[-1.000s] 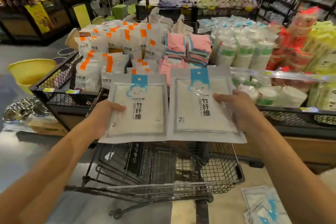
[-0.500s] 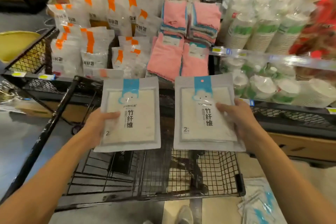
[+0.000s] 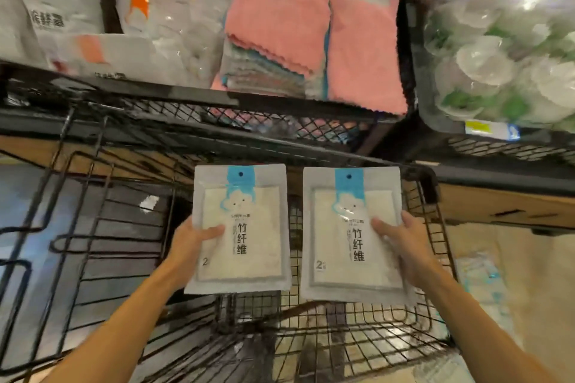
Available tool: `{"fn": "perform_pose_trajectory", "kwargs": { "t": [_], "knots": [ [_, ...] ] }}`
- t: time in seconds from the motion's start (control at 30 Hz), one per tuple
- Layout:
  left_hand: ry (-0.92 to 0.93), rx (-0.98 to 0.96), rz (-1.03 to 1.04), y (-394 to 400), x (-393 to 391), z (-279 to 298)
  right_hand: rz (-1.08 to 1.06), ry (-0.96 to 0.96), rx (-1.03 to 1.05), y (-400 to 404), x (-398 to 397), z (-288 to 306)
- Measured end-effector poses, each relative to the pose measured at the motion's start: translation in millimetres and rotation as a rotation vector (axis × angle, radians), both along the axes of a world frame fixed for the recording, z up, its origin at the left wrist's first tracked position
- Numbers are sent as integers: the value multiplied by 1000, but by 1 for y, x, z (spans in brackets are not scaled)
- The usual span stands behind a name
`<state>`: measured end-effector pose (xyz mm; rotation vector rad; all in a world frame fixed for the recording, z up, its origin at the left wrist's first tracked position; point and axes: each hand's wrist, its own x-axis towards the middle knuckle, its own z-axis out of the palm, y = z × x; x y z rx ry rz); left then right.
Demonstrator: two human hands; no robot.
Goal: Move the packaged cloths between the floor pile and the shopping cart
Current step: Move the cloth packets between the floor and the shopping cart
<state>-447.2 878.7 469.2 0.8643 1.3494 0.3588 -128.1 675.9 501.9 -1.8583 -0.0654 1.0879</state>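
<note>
- Compared with half a second ago, the view has tipped further down and closer: the two packs sit lower, inside the span of the shopping cart (image 3: 429,274), and the yellow tub and upper shelf rows seen then are out of frame.
- The left hand (image 3: 186,246) grips the left cloth pack (image 3: 241,227) at its 9 o'clock edge, thumb across the front, remaining fingers hidden behind the pack.
- The right hand (image 3: 404,242) grips the right cloth pack (image 3: 351,233) at its 3 o'clock edge, thumb on the front, other fingers out of sight behind.
- Both packs are held upright, side by side with a narrow gap between them, just as before, over the cart's wire basket and not resting on its floor.
- The right pack seems to have a second edge showing along its lower right border; whether more than one pack is held there cannot be told.
- Floor pile (image 3: 479,277): pale packs at 3 o'clock beyond the cart's right wall, blurred and partly cut by the wire.
- At 12 o'clock, pink towels (image 3: 280,9) fill a black mesh bin (image 3: 280,121); orange-tabbed white bags (image 3: 149,9) sit at 11 o'clock, wrapped white bowls (image 3: 497,56) at 2 o'clock, all motion-smeared.
- Small print on the packs is unreadable apart from large characters and a "2".
</note>
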Motion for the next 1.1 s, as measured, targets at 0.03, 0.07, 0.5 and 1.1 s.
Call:
{"fn": "perform_pose_trajectory", "kwargs": {
  "t": [0.03,0.07,0.5,1.1],
  "knots": [
    [5,-8,-11,1,0,-18,-1,16,-10,0,0,-19],
    [8,-18,-16,2,0,-35,-5,22,-26,0,0,-38],
    [77,-38,-75,12,30,-202,-1,24,-36,24,7,-214],
    [397,273,-258,-5,38,-278,56,-409,-218,27,-15,-294]
  ]
}}
